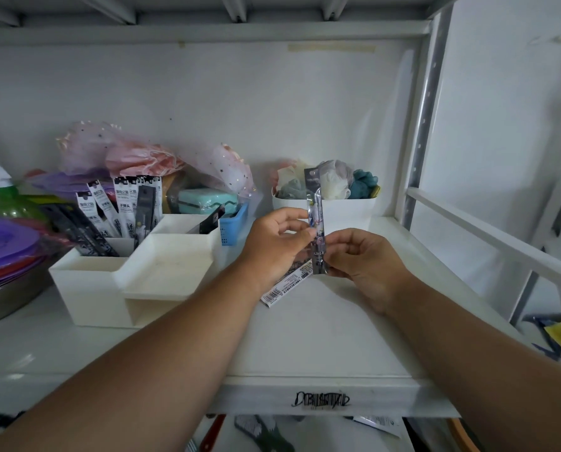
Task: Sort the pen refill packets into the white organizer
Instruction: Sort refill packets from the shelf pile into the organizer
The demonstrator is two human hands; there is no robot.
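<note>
— White shelf (305, 337), what's on it?
— White organizer (109, 282) toward the left edge, refill packets (122, 203) standing in its rear compartments.
— And the hands?
— Left hand (279, 246) and right hand (364, 259) both pinch one upright refill packet (315, 220) mid-shelf; another packet (280, 290) lies beneath them.

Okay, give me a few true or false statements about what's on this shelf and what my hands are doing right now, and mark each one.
1. Both hands hold one refill packet upright. True: the left hand and right hand both pinch it.
2. The white organizer holds no packets yet. False: several stand in its back left compartment.
3. Another packet lies on the shelf under the hands. True.
4. The organizer is to the right of the hands. False: it sits to their left.
5. The white tub behind the hands holds pens. False: it holds soft, puffy items.
</note>
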